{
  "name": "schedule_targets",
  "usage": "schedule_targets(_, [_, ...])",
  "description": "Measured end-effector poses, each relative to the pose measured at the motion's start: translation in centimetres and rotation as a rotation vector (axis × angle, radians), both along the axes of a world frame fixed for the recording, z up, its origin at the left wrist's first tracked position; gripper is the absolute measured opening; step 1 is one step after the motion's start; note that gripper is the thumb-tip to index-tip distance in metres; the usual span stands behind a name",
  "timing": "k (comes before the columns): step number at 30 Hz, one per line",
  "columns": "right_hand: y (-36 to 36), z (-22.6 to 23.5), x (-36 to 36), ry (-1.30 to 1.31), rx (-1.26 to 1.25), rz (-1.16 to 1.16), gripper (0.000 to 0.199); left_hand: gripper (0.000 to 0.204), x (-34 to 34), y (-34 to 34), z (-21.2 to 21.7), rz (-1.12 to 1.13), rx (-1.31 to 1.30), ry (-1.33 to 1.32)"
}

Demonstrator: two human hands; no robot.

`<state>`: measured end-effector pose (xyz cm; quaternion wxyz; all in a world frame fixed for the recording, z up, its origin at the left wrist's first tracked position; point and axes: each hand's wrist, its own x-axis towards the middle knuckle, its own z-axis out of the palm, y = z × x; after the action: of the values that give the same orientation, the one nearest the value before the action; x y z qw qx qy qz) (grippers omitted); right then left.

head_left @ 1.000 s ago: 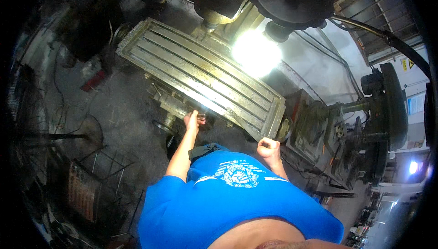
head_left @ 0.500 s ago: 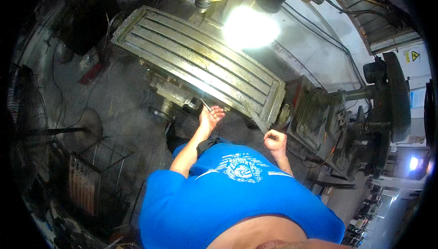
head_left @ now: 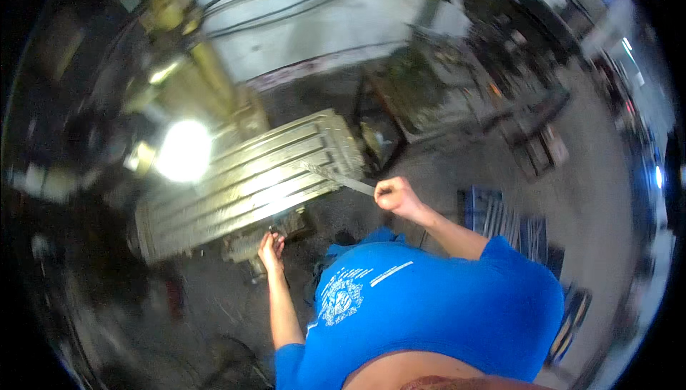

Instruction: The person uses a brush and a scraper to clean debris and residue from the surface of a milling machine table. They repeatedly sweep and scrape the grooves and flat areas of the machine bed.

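Observation:
My right hand (head_left: 397, 197) is closed around one end of a long, flat, pale tool (head_left: 354, 184). Its far end looks rough and reaches over the right end of a slotted metal machine table (head_left: 236, 188); blur hides its exact kind and whether it touches. Beside the table's near edge, my left hand (head_left: 271, 251) has its fingers curled around a thin metal rod (head_left: 271, 230), of which only a small tip shows. Dark machine parts (head_left: 291, 224) sit under the table edge next to that hand.
A bright lamp (head_left: 184, 151) shines over the table's left part, in front of the yellowish machine column (head_left: 214, 83). Another greasy machine (head_left: 421, 101) stands beyond the right end. Blue-edged racks (head_left: 493, 211) of long pieces lie on the floor at right.
My view has swung to the right, so the table now slants the other way and sits further left. The flat tool stays in my right hand; my left fingers look more curled.

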<state>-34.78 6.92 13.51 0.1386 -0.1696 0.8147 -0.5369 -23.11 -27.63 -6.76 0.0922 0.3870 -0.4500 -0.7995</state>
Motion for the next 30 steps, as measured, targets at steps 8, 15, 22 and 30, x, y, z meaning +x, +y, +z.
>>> schedule_targets(8, [8.5,0.7,6.8,-0.014,-0.239,-0.576,0.007,0.036,-1.6,2.6,-0.8,-0.238,0.284,0.068])
schedule_targets(15, [14.0,-6.1,11.5,-0.545,0.105,-0.750,0.006,0.030,1.7,5.7,-1.5,-0.556,0.165,-0.112])
schedule_targets(22, [8.6,-11.7,5.1,-0.141,-0.010,-0.598,0.008,0.028,4.1,8.3,1.6,-0.641,0.026,-0.129])
schedule_targets(30, [7.5,-10.2,3.2,-0.446,-0.274,-0.285,0.016,0.028,2.0,16.4,4.7,-0.724,-0.139,-0.118])
